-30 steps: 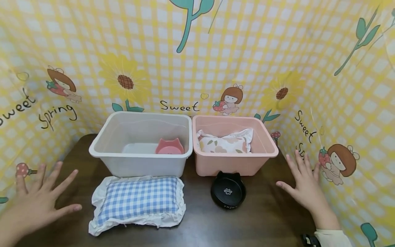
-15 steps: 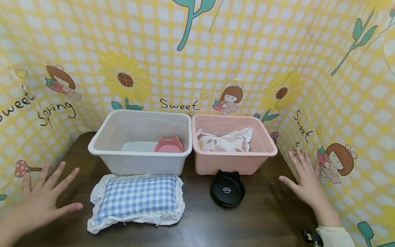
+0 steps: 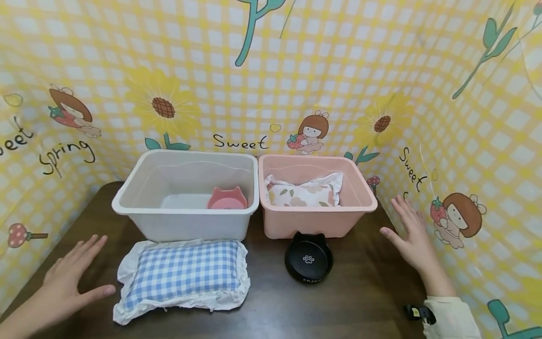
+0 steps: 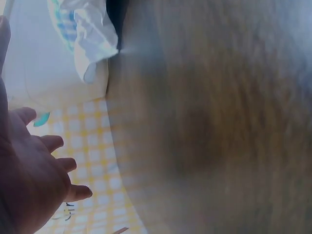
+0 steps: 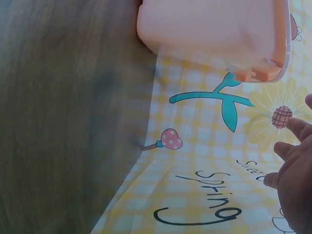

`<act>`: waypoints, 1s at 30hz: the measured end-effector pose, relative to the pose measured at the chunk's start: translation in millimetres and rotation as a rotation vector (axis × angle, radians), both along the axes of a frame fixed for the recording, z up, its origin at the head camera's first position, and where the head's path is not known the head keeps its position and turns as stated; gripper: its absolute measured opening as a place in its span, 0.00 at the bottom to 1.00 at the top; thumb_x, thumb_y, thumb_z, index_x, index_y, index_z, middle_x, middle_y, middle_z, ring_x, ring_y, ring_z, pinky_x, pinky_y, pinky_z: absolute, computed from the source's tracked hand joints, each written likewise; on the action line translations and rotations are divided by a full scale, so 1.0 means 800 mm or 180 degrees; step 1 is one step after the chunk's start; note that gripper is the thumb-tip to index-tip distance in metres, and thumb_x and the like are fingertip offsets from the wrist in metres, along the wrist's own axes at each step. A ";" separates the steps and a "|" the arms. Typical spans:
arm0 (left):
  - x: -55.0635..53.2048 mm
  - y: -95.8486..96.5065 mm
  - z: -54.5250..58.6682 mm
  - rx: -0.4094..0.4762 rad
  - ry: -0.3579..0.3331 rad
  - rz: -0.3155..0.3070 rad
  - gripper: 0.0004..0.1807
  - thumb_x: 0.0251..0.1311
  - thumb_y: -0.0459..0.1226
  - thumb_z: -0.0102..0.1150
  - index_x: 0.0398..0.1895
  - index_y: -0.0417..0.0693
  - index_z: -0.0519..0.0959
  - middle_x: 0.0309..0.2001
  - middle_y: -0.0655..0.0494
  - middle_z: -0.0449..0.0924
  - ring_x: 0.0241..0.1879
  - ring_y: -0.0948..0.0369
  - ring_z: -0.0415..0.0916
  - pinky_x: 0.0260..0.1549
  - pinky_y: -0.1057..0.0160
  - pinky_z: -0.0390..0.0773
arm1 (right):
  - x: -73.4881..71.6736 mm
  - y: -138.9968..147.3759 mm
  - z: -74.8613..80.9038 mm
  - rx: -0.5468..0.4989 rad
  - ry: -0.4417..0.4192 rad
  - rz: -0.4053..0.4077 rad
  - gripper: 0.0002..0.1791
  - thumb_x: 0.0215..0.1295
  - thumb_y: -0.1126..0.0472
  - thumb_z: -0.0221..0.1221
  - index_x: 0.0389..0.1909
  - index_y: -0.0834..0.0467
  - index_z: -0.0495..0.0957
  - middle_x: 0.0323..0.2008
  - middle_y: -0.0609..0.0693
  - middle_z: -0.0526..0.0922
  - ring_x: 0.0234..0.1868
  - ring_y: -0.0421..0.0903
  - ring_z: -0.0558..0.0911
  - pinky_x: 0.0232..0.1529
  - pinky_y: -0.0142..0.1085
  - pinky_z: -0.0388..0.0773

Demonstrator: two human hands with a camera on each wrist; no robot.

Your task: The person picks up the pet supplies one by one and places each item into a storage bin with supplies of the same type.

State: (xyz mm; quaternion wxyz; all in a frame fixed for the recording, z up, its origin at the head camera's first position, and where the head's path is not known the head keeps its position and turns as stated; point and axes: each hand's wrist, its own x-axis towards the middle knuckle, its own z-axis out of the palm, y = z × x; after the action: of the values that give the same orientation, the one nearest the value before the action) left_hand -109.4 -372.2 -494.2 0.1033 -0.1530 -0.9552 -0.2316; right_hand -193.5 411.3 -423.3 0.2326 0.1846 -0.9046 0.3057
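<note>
In the head view my left hand (image 3: 67,278) hovers left of a blue-and-white checked pillow (image 3: 186,270) with a white ruffled edge, fingers extended and nothing held. Over at the right, my right hand (image 3: 412,242) has its fingers straight, apart from everything, nearest the pink bin (image 3: 313,223). Inside that bin lies a floral pillow (image 3: 302,194). A pink cat-eared bowl (image 3: 228,197) sits in the right part of the grey-white bin (image 3: 190,227). Below the pink bin stands a black cat-eared bowl (image 3: 309,259) with a paw print.
The two bins stand side by side at the back of the dark wooden table (image 3: 296,310). A yellow checked cloth (image 3: 237,94) with flowers and figures hangs behind and along both sides. A black strap (image 3: 419,313) is on my right wrist.
My left hand's spread fingers have come closer together and tilted rightward. The right hand's fingers have also drawn together. The view has shifted slightly; bins, pillows and bowls keep their places.
</note>
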 end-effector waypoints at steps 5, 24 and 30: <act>0.005 0.009 -0.002 0.0208 -0.0099 -0.0017 0.66 0.50 0.44 0.79 0.85 0.55 0.41 0.83 0.42 0.35 0.78 0.28 0.30 0.57 0.17 0.22 | -0.007 -0.004 0.006 -0.0358 -0.0129 0.0053 0.44 0.63 0.67 0.69 0.78 0.46 0.63 0.80 0.53 0.56 0.82 0.44 0.47 0.76 0.66 0.38; 0.017 0.050 -0.008 0.0652 -0.0398 -0.0041 0.57 0.48 0.45 0.82 0.80 0.52 0.59 0.71 0.32 0.64 0.64 0.29 0.57 0.55 0.19 0.53 | -0.023 -0.018 0.017 -0.0662 -0.0423 -0.0133 0.29 0.68 0.63 0.67 0.70 0.55 0.75 0.77 0.53 0.64 0.79 0.56 0.58 0.73 0.66 0.53; 0.020 0.056 -0.012 0.0408 -0.0597 0.0063 0.51 0.47 0.52 0.80 0.74 0.47 0.67 0.68 0.32 0.69 0.63 0.31 0.62 0.49 0.27 0.65 | -0.033 -0.022 0.014 -0.0675 -0.0561 -0.0170 0.26 0.68 0.59 0.67 0.67 0.54 0.77 0.76 0.54 0.66 0.78 0.58 0.61 0.71 0.66 0.57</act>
State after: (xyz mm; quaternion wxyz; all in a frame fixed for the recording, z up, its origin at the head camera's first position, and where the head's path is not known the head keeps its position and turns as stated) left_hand -93.6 -327.6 -504.0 0.0253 -0.1142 -0.9453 -0.3045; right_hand -219.5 394.1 -412.2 0.1785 0.1074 -0.8888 0.4083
